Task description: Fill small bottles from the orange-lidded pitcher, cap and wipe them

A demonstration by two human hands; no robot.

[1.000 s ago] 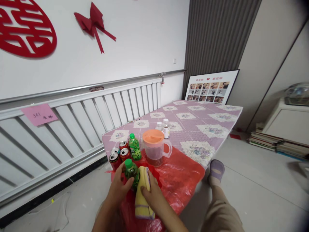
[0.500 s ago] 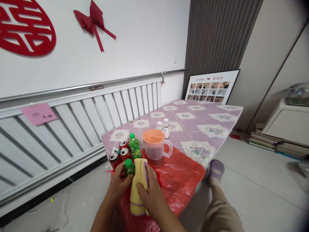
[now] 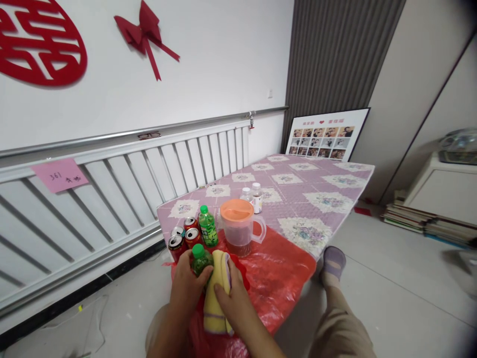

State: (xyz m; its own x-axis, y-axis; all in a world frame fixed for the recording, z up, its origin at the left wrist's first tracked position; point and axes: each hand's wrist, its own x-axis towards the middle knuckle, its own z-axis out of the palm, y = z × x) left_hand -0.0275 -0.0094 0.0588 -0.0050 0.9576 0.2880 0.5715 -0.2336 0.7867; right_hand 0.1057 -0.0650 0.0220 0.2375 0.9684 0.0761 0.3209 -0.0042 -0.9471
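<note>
My left hand [image 3: 191, 278] is wrapped around a green plastic bottle [image 3: 200, 258] with a green cap, held upright near the table's front corner. In my right hand [image 3: 233, 293] is a folded yellow cloth [image 3: 215, 313] with a purple edge, pressed close against the bottle's right side. The bottle's lower part is hidden by my fingers and the cloth. Just behind stands a second green bottle [image 3: 208, 229], capped. Several opened drink cans [image 3: 192, 236] cluster to its left. A clear plastic jug [image 3: 238, 236] with an orange lid stands right of them, some liquid at its bottom.
A red plastic sheet [image 3: 279, 263] covers the near part of the table, over a purple floral tablecloth [image 3: 272, 211]. Two small white-capped bottles [image 3: 257, 199] stand behind the jug. A white radiator [image 3: 186, 169] runs along the wall. My right foot [image 3: 333, 263] is beside the table.
The yellow cloth and my right hand have shifted slightly right and down. More of the held bottle's upper body shows between my hands. The other things on the table stay put.
</note>
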